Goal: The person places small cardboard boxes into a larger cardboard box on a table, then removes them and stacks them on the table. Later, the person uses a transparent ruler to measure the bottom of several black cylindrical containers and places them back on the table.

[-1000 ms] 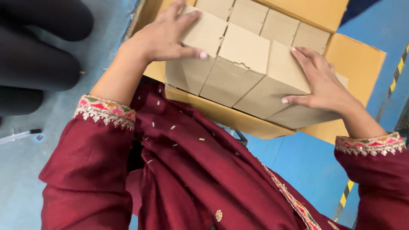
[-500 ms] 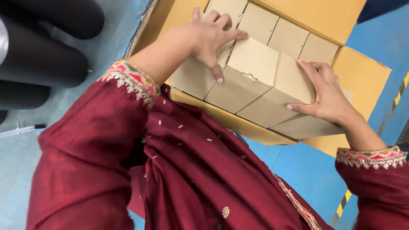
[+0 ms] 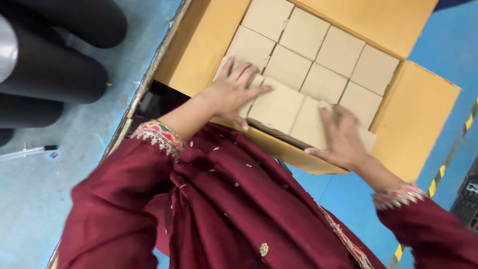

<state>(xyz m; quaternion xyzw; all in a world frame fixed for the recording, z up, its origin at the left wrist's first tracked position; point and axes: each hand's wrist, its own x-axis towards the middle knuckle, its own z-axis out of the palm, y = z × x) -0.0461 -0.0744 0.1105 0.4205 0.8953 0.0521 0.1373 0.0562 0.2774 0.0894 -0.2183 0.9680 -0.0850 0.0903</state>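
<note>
A person in a maroon embroidered tunic (image 3: pixel 219 209) presses a row of small plain brown boxes (image 3: pixel 294 112) into the near edge of a large open carton (image 3: pixel 413 119). The row's long axis runs from 10 o'clock to 4 o'clock, lying slightly higher than the boxes behind it. The left hand (image 3: pixel 234 92) lies flat, fingers spread, on the row's 10 o'clock end; the right hand (image 3: pixel 341 137), blurred, rests open on its 4 o'clock end. Neither clamps anything. Toward 12 o'clock the carton holds two further rows of like boxes (image 3: pixel 318 45), lids shut, packed edge to edge. Black tubes (image 3: pixel 50 69) lie at 9 o'clock on the blue floor (image 3: pixel 74 164); a yellow-and-black striped strip (image 3: pixel 438 179) runs at 3 o'clock
</note>
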